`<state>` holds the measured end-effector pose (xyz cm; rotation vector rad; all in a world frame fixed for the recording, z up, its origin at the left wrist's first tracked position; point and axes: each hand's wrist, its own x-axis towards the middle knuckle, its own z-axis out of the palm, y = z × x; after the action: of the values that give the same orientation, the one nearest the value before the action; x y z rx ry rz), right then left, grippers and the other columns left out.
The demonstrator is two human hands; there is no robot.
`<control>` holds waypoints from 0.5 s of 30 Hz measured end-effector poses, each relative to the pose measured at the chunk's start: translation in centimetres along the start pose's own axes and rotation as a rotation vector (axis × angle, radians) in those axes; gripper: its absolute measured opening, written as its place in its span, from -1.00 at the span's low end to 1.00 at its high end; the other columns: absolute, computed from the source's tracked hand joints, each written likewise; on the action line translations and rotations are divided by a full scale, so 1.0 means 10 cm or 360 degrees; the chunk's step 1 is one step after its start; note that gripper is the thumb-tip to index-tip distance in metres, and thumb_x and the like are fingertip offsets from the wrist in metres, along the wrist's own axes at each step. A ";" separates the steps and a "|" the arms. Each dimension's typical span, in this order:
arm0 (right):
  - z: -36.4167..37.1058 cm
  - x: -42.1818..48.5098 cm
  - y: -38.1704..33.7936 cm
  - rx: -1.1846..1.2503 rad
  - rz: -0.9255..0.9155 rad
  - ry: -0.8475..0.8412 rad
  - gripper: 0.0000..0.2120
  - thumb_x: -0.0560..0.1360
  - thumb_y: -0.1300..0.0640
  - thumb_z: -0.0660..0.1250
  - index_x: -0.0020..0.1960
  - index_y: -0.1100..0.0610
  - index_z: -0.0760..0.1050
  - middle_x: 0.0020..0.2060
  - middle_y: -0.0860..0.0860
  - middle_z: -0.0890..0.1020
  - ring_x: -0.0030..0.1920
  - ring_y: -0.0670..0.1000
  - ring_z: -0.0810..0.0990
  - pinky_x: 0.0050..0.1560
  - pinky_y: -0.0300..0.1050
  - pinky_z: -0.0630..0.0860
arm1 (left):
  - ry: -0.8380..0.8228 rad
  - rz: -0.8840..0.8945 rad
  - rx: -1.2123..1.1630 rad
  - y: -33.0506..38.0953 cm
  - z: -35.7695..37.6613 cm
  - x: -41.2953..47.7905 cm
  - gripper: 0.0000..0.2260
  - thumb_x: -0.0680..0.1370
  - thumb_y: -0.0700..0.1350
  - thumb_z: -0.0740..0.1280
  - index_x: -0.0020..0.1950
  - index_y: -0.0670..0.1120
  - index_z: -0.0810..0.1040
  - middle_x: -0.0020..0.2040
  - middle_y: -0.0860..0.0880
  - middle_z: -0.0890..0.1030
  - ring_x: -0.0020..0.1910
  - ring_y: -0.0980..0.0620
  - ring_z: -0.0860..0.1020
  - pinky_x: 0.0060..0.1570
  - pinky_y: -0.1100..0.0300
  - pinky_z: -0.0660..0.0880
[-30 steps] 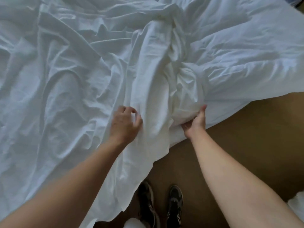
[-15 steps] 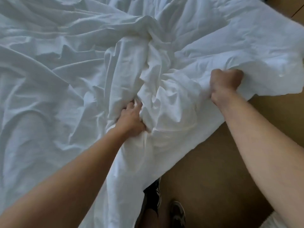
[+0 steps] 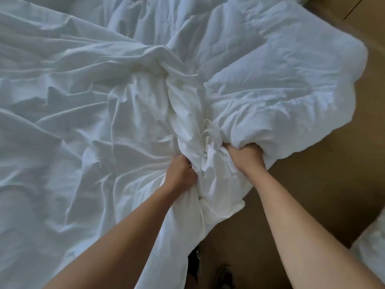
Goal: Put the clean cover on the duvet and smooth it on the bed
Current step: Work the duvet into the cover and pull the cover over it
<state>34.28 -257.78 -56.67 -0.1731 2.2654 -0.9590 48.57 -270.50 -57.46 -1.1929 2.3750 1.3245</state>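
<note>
Stuffing, I judge, is the step in hand. My left hand [image 3: 180, 172] has its fingers curled tight into the gathered cover [image 3: 83, 132], and my right hand [image 3: 246, 157] clenches the puffy duvet [image 3: 281, 90] just right of that gather. The cover spreads crumpled, hiding the bed, left of the gather and beyond it; the duvet bulges rightward, overhanging brown floor [image 3: 308, 195]. Next I'd feed the filling deeper, then shake everything flat. A dark shoe [image 3: 227, 275] shows below the gather.

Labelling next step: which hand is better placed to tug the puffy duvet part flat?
Probably right. The right hand grips the duvet at its puffy near edge; the left hand holds thin cover folds beside it.
</note>
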 end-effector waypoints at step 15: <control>0.00 0.13 -0.08 -0.0087 0.0099 -0.0988 -0.38 0.26 -0.17 0.65 0.25 -0.06 0.56 0.03 -0.15 0.71 0.01 -0.16 0.68 0.10 -0.12 0.62 | -0.0464 -0.0203 -0.0668 0.19 -0.28 0.24 -0.68 0.28 -0.22 0.20 -0.02 -0.21 0.58 -0.19 -0.09 0.59 -0.23 -0.09 0.52 -0.27 0.08 0.46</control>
<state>33.17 -258.82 -56.85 -0.3662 1.7120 -0.6879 46.26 -273.47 -55.80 -1.1265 1.8450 1.8654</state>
